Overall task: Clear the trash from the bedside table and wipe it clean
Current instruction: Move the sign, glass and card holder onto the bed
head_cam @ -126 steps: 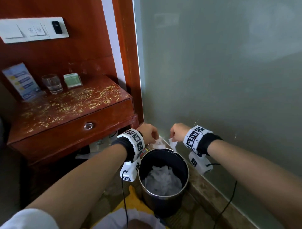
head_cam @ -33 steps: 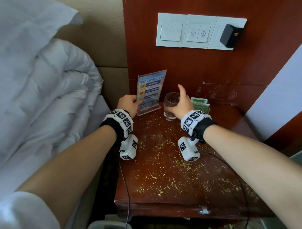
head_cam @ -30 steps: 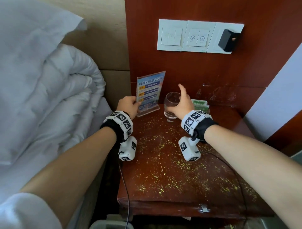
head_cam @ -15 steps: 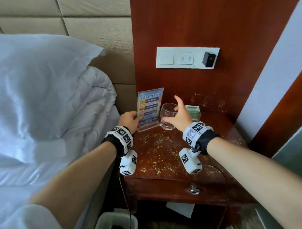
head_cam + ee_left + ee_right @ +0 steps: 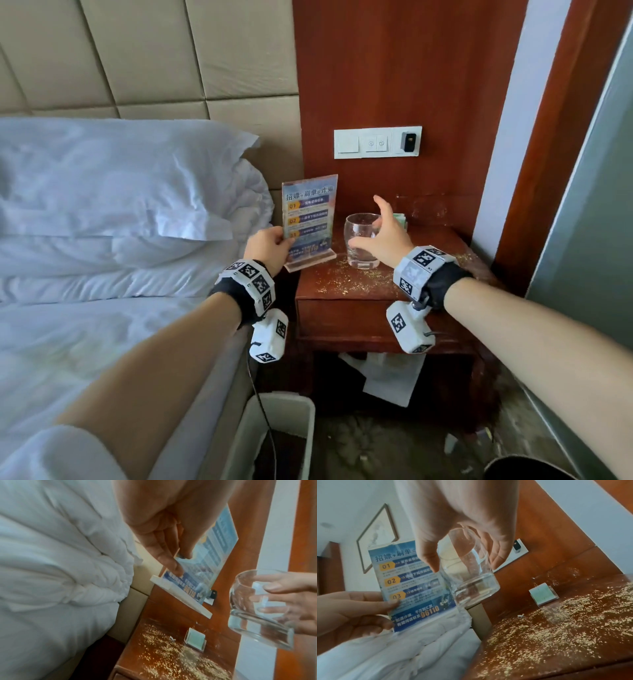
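Note:
The wooden bedside table [image 5: 373, 291] is strewn with yellow crumbs [image 5: 556, 626]. My left hand [image 5: 286, 245] pinches the lower left edge of a blue leaflet in its clear acrylic stand [image 5: 310, 219], thumb in front, and holds it just off the table's left side, towards the bed. My right hand [image 5: 375, 226] grips an empty drinking glass [image 5: 363, 240] from the side; in the right wrist view the glass [image 5: 471, 577] hangs tilted above the table. A small green card holder [image 5: 543, 595] stands on the table at the back, against the panel.
A bed with a white duvet [image 5: 120, 205] lies to the left. A white bin [image 5: 274, 435] stands on the floor by the bed and a dark metal bin [image 5: 520, 469] at the lower right. Crumpled paper [image 5: 394, 377] lies under the table. A switch panel [image 5: 376, 142] is on the wall.
Earlier both hands were over the metal bin with tissue. In the last second they took hold of the leaflet stand and the glass and raised them while the view drew back.

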A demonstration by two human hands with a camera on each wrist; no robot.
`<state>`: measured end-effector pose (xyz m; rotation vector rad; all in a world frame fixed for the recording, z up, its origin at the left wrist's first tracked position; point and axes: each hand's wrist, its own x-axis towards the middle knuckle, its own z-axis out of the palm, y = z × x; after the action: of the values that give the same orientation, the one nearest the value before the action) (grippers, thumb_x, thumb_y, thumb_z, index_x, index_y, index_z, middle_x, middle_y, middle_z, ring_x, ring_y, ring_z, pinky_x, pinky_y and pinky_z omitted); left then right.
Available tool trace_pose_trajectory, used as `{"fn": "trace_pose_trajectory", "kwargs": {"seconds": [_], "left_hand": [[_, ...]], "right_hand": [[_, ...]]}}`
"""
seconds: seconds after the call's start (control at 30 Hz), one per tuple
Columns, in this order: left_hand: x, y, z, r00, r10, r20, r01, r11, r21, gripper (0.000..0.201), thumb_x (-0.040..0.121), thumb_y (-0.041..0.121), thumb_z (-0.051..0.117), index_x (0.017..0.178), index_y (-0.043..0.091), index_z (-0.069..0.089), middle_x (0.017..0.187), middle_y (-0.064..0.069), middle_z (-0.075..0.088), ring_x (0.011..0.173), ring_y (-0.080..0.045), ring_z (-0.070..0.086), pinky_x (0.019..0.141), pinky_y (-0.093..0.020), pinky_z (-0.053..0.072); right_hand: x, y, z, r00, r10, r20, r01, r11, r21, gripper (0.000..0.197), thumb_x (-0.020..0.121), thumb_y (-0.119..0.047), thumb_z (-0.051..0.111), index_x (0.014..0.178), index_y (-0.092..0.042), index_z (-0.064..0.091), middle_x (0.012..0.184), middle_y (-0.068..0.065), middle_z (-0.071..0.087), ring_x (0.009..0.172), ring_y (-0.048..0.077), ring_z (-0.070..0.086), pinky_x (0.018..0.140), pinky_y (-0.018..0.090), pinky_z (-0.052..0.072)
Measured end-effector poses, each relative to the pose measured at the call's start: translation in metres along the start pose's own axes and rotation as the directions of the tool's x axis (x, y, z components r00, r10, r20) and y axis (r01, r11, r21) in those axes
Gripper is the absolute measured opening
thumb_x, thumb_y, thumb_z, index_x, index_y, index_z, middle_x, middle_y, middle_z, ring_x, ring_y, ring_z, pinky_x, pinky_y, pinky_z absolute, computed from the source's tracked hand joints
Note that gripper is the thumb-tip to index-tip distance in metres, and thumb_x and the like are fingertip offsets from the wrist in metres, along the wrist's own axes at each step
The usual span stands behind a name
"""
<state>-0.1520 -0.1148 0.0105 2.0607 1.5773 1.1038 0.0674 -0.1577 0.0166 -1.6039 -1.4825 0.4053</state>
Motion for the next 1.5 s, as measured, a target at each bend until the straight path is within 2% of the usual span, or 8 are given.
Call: {"fn": "trace_pose_trajectory", "kwargs": {"seconds": [0.13,0.4,0.57,0.7,1.0,1.17,1.33,1.5], "left_hand": [[-0.052,-0.001,-0.054,0.999,-0.001,-0.047,-0.001,0.998,-0.055,0.018,0.093,0.022,0.055,0.102,0.014,0.069,0.082,-0.002,0.069,0.071,-0.019,0.066,0.078,-0.032,0.056],[-0.123,-0.045,-0.182,0.981,-0.092,-0.169,0.1,0.994,0.04,0.018,0.091,0.02,0.058,0.099,0.009,0.07,0.087,-0.012,0.071,0.069,-0.023,0.063,0.081,-0.037,0.056],[-0.163,-0.1,-0.257,0.923,-0.234,-0.307,0.283,0.951,0.125,0.021,0.091,0.023,0.057,0.092,0.007,0.07,0.077,-0.011,0.066,0.073,-0.027,0.062,0.077,-0.034,0.053],[-0.192,-0.149,-0.294,0.861,-0.379,-0.34,0.414,0.91,0.032,0.019,0.091,0.018,0.057,0.094,0.003,0.068,0.08,-0.011,0.068,0.06,-0.024,0.064,0.079,-0.041,0.057],[-0.227,-0.223,-0.312,0.772,-0.525,-0.359,0.552,0.833,-0.032,0.022,0.091,0.017,0.058,0.069,0.017,0.062,0.071,-0.008,0.067,0.066,-0.029,0.069,0.077,-0.045,0.058],[-0.228,-0.245,-0.31,0.751,-0.575,-0.324,0.586,0.807,-0.072,0.025,0.09,0.016,0.059,0.065,0.017,0.061,0.072,-0.009,0.068,0.07,-0.03,0.07,0.077,-0.045,0.058],[-0.233,-0.252,-0.31,0.712,-0.653,-0.257,0.657,0.749,-0.084,0.013,0.091,0.012,0.057,0.09,0.001,0.065,0.077,-0.012,0.066,0.054,-0.017,0.064,0.054,-0.026,0.057],[-0.238,-0.256,-0.31,0.692,-0.702,-0.167,0.704,0.708,-0.058,0.013,0.089,0.013,0.062,0.097,0.003,0.067,0.087,-0.012,0.07,0.064,-0.016,0.065,0.07,-0.03,0.055]], "right_hand": [[-0.042,-0.043,0.013,0.998,-0.047,0.041,0.047,0.999,-0.005,0.098,0.07,-0.032,0.077,0.146,-0.032,0.016,0.125,0.011,0.05,0.114,0.028,0.052,0.099,0.046,0.043],[-0.099,-0.139,0.079,0.963,-0.201,0.181,0.192,0.979,0.064,0.096,0.071,-0.032,0.078,0.146,-0.025,0.02,0.132,0.011,0.05,0.119,0.027,0.05,0.097,0.034,0.041],[-0.121,-0.188,0.144,0.912,-0.258,0.32,0.227,0.965,0.132,0.095,0.073,-0.027,0.077,0.147,-0.024,0.018,0.141,0.009,0.042,0.125,0.028,0.046,0.096,0.028,0.038],[-0.132,-0.214,0.201,0.87,-0.278,0.408,0.223,0.959,0.178,0.102,0.066,-0.023,0.081,0.146,-0.025,0.018,0.136,0.012,0.044,0.122,0.028,0.048,0.103,0.039,0.041],[-0.142,-0.221,0.293,0.825,-0.239,0.511,0.206,0.971,0.122,0.102,0.068,-0.027,0.081,0.146,-0.024,0.016,0.134,0.015,0.044,0.121,0.03,0.047,0.097,0.033,0.04],[-0.129,-0.232,0.319,0.853,-0.243,0.461,0.191,0.969,0.158,0.101,0.07,-0.028,0.079,0.147,-0.025,0.014,0.14,0.016,0.037,0.125,0.031,0.044,0.101,0.036,0.039],[-0.131,-0.236,0.346,0.858,-0.22,0.464,0.165,0.974,0.156,0.104,0.072,-0.025,0.079,0.149,-0.022,0.009,0.143,0.016,0.031,0.127,0.032,0.042,0.105,0.037,0.037],[-0.138,-0.229,0.359,0.809,-0.178,0.56,0.137,0.984,0.114,0.109,0.071,-0.028,0.079,0.149,-0.019,0.003,0.148,0.016,0.028,0.131,0.03,0.039,0.106,0.035,0.035]]}}
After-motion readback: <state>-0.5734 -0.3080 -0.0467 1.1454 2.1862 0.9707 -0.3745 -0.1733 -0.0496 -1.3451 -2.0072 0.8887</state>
